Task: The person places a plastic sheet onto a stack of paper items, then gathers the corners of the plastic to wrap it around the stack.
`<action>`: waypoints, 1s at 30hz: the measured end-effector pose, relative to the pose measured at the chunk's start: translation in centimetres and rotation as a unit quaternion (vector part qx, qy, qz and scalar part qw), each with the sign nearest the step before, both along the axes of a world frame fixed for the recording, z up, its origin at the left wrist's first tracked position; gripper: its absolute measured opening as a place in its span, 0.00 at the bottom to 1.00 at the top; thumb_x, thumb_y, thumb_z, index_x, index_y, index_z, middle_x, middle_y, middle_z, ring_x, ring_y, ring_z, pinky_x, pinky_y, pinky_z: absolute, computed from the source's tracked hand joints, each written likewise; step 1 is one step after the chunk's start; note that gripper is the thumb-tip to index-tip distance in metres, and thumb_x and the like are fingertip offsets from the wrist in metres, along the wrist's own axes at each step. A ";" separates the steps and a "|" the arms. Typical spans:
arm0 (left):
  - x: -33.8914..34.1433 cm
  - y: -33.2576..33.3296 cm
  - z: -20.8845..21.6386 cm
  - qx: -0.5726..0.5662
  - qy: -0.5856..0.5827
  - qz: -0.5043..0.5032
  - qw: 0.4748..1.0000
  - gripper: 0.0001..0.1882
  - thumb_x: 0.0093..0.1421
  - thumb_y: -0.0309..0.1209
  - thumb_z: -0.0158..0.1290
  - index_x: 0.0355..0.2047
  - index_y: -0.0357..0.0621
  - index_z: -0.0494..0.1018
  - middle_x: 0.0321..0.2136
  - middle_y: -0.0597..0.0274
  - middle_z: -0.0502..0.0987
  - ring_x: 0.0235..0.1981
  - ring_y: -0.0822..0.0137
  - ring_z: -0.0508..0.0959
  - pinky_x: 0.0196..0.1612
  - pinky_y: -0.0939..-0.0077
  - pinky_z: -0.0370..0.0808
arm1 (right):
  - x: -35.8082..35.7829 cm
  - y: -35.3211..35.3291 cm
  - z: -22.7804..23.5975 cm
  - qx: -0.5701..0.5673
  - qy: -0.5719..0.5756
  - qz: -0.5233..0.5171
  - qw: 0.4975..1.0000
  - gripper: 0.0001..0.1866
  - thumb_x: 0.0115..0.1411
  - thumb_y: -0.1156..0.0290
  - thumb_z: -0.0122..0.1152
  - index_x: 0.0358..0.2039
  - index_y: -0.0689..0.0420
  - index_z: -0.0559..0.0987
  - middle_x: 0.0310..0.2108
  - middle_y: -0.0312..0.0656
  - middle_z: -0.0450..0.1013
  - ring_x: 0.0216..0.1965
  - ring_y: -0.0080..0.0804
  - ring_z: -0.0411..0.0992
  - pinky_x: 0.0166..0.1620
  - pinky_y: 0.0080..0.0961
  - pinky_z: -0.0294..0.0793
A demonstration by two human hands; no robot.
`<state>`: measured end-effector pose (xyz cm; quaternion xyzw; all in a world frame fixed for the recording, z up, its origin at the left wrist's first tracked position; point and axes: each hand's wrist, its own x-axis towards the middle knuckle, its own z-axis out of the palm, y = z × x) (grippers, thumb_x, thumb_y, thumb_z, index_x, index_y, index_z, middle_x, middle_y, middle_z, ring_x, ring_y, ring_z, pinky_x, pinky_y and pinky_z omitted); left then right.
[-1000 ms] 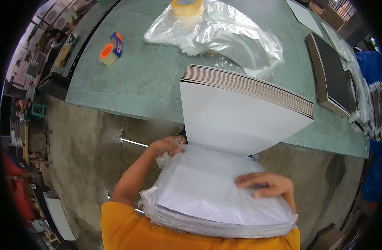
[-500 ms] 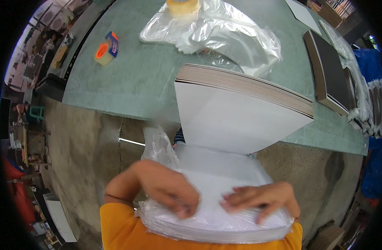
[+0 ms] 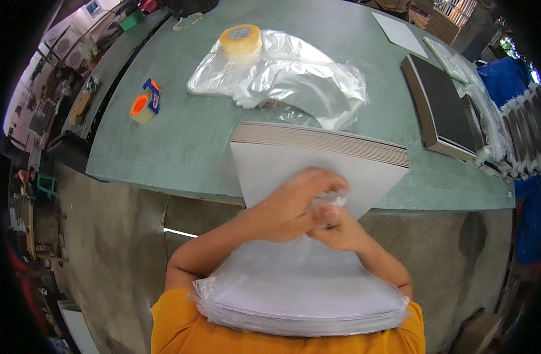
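Note:
My left hand (image 3: 294,203) and my right hand (image 3: 341,230) meet in front of me. Both are closed around a crumpled bit of clear plastic film (image 3: 335,199), the fingers curled over it. Just behind them, a thick stack of white boards (image 3: 376,168) overhangs the near table edge, its layered brown-and-white edges on top. Below my hands, against my body, rests a stack of white sheets wrapped in clear plastic (image 3: 306,289). Its loose film gathers along the near side. Where the plastic runs between my hands and the wrapped stack is partly hidden.
The green table (image 3: 182,138) holds a clear plastic bag pile (image 3: 311,76) with a tape roll (image 3: 241,40) on it. A tape dispenser (image 3: 145,103) lies left. To the right are a black-topped board stack (image 3: 441,106), wrapped packs (image 3: 527,127) and a white sheet (image 3: 399,33).
My hands have moved up and together from the wrapped stack to the front of the white boards, closing on plastic film. My view has shifted, showing more of the table's far side.

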<state>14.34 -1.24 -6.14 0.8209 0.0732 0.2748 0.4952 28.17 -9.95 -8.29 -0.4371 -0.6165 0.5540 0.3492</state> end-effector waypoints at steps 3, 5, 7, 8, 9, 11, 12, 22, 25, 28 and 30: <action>-2.0 0.1 2.5 -0.144 0.033 0.066 0.987 0.25 0.49 0.35 0.56 0.46 0.41 0.60 0.25 0.63 0.67 0.27 0.75 0.67 0.29 0.82 0.65 | 0.5 -0.6 1.8 -0.035 0.146 -0.097 0.984 0.12 0.49 0.70 0.61 0.34 0.60 0.74 0.33 0.39 0.72 0.34 0.24 0.68 0.37 0.22 0.67; -3.0 0.3 2.3 -0.265 0.078 0.091 0.957 0.28 0.46 0.27 0.59 0.46 0.43 0.59 0.20 0.67 0.65 0.22 0.80 0.65 0.24 0.86 0.63 | 1.1 -1.3 0.6 -0.091 0.117 -0.064 0.987 0.11 0.49 0.72 0.61 0.33 0.59 0.75 0.31 0.35 0.72 0.33 0.20 0.67 0.37 0.21 0.66; -3.5 0.9 2.5 -0.257 0.059 0.144 0.954 0.30 0.42 0.24 0.61 0.46 0.43 0.60 0.18 0.69 0.66 0.20 0.82 0.65 0.23 0.89 0.61 | 1.6 -1.3 -0.7 -0.100 0.039 -0.012 0.994 0.10 0.48 0.73 0.61 0.32 0.61 0.75 0.29 0.35 0.72 0.33 0.20 0.67 0.37 0.20 0.67; -3.8 1.2 2.7 -0.252 0.049 0.170 0.951 0.31 0.41 0.23 0.61 0.46 0.42 0.60 0.18 0.71 0.66 0.20 0.83 0.65 0.23 0.91 0.61 | 1.7 -1.3 -1.0 -0.104 0.001 0.014 0.994 0.09 0.48 0.74 0.61 0.31 0.61 0.75 0.28 0.35 0.72 0.32 0.19 0.67 0.37 0.20 0.67; -4.2 1.3 3.1 -0.211 0.098 0.156 0.960 0.30 0.41 0.23 0.61 0.45 0.42 0.62 0.18 0.70 0.66 0.20 0.83 0.65 0.24 0.91 0.60 | 1.6 -1.3 -0.8 -0.090 0.056 -0.042 0.993 0.09 0.48 0.73 0.61 0.30 0.62 0.75 0.27 0.35 0.72 0.31 0.19 0.68 0.36 0.19 0.67; -4.4 1.4 2.2 -0.202 0.093 0.133 0.966 0.27 0.42 0.22 0.60 0.43 0.42 0.63 0.19 0.70 0.66 0.20 0.83 0.65 0.24 0.91 0.61 | 1.2 -1.4 0.0 -0.060 0.165 -0.154 0.972 0.09 0.47 0.73 0.62 0.28 0.64 0.75 0.26 0.36 0.73 0.29 0.19 0.68 0.34 0.17 0.68; -4.4 1.4 1.9 -0.197 0.089 0.121 0.969 0.26 0.42 0.21 0.60 0.42 0.42 0.64 0.19 0.70 0.66 0.20 0.83 0.64 0.24 0.91 0.61 | 1.7 -1.4 0.0 -0.058 0.173 -0.159 0.970 0.08 0.48 0.73 0.62 0.27 0.64 0.75 0.25 0.36 0.73 0.28 0.19 0.68 0.33 0.16 0.68; -4.7 -0.8 4.7 0.102 0.112 0.224 0.963 0.09 0.45 0.28 0.58 0.26 0.39 0.71 0.20 0.64 0.69 0.22 0.74 0.69 0.25 0.81 0.65 | 2.5 -0.7 1.2 -0.118 0.240 -0.129 0.955 0.09 0.46 0.72 0.63 0.21 0.63 0.74 0.18 0.36 0.69 0.18 0.18 0.65 0.20 0.15 0.63; -3.2 -2.4 4.8 -0.073 0.131 0.072 0.986 0.07 0.47 0.29 0.57 0.23 0.39 0.70 0.18 0.62 0.69 0.22 0.72 0.69 0.25 0.80 0.65 | 1.2 -0.1 0.4 -0.115 0.356 -0.100 0.922 0.11 0.46 0.68 0.64 0.21 0.62 0.73 0.18 0.36 0.68 0.18 0.19 0.65 0.20 0.15 0.63; -5.1 -0.8 1.7 -0.148 0.119 0.181 0.965 0.07 0.49 0.27 0.54 0.19 0.40 0.69 0.16 0.70 0.66 0.21 0.78 0.66 0.23 0.83 0.63 | 1.4 0.0 1.1 -0.137 0.443 -0.129 0.876 0.13 0.46 0.65 0.64 0.22 0.61 0.73 0.18 0.36 0.69 0.18 0.20 0.66 0.21 0.16 0.65; -10.2 2.7 1.3 -0.148 0.086 0.358 0.918 0.08 0.50 0.29 0.52 0.18 0.43 0.67 0.16 0.73 0.64 0.20 0.80 0.64 0.23 0.84 0.62 | 3.0 -0.9 2.6 -0.100 0.419 -0.180 0.884 0.14 0.46 0.64 0.64 0.23 0.61 0.73 0.18 0.36 0.69 0.18 0.20 0.67 0.21 0.16 0.66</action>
